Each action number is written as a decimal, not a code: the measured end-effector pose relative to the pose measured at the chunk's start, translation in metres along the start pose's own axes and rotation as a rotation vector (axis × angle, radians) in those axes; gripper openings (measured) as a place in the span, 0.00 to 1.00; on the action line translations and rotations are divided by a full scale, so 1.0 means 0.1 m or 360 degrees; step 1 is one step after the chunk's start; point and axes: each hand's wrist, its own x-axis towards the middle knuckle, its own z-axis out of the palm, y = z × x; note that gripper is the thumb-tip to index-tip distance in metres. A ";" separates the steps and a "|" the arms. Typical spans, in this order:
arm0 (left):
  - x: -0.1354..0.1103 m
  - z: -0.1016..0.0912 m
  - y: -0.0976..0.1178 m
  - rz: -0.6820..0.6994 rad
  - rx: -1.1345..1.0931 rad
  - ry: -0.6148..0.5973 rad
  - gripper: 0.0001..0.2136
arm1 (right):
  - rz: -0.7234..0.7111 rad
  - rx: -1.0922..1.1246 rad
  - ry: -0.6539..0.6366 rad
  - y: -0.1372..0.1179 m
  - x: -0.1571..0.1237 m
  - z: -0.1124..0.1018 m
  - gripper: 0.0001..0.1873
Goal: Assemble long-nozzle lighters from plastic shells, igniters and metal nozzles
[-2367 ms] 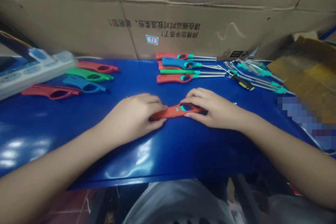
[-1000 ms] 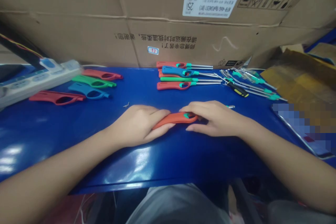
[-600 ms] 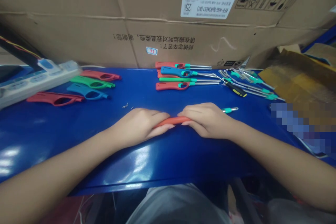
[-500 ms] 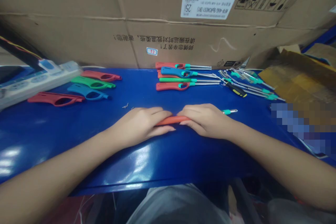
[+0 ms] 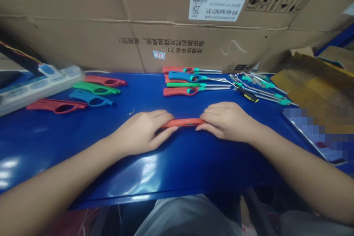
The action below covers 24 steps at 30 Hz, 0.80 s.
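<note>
An orange lighter casing spans two bare hands at the middle of a blue table, whether touching the surface is unclear. Fingers and thumb of the left hand pinch one end; those of the right hand grip the other. The plastic looks light, stiff and fairly smooth, likely best held by its ends. Beyond lie small screws, assembled utility lighters, a black-and-yellow screwdriver and handle shells.

We see fairly dim, soft light, white glare on the glossy table, murky shadow beneath it, and blur towards the corners.
</note>
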 end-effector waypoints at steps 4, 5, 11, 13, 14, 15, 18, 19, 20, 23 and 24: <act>0.00 0.01 -0.01 -0.0020 0.0055 -0.0045 0.16 | 0.0084 0.0163 -0.0099 0.02 0.01 0.01 0.19; 0.00 0.01 -0.01 -0.0037 0.0078 -0.0050 0.16 | 0.0104 0.0219 -0.0138 0.05 0.01 -0.01 0.17; 0.01 -0.02 -0.08 -0.0177 0.0175 0.0050 0.18 | 0.0310 0.0197 -0.0284 0.47 -0.15 -0.19 0.19; 0.02 -0.03 -0.11 -0.0177 0.0183 0.0106 0.18 | 0.0416 0.0098 -0.0275 0.62 -0.22 -0.23 0.16; 0.03 -0.03 -0.13 -0.0177 0.0184 0.0126 0.18 | 0.0443 0.0074 -0.0264 0.67 -0.24 -0.24 0.14; 0.03 -0.03 -0.13 -0.0177 0.0178 0.0139 0.18 | 0.0438 0.0088 -0.0244 0.71 -0.25 -0.25 0.11; 0.03 -0.03 -0.13 -0.0152 0.0126 0.0146 0.17 | 0.0326 0.0296 -0.0158 0.69 -0.22 -0.23 0.10; 0.02 -0.02 -0.12 -0.0136 0.0109 0.0146 0.17 | 0.0287 0.0381 -0.0129 0.65 -0.19 -0.22 0.10; 0.02 -0.01 -0.11 -0.0120 0.0099 0.0146 0.17 | 0.0257 0.0448 -0.0113 0.59 -0.16 -0.19 0.11; 0.00 0.01 -0.08 -0.0084 0.0142 0.0146 0.17 | 0.0255 0.0478 -0.0185 0.37 -0.07 -0.13 0.15; -0.01 0.01 -0.06 -0.0075 0.0176 0.0145 0.17 | 0.0257 0.0468 -0.0239 0.31 -0.05 -0.12 0.16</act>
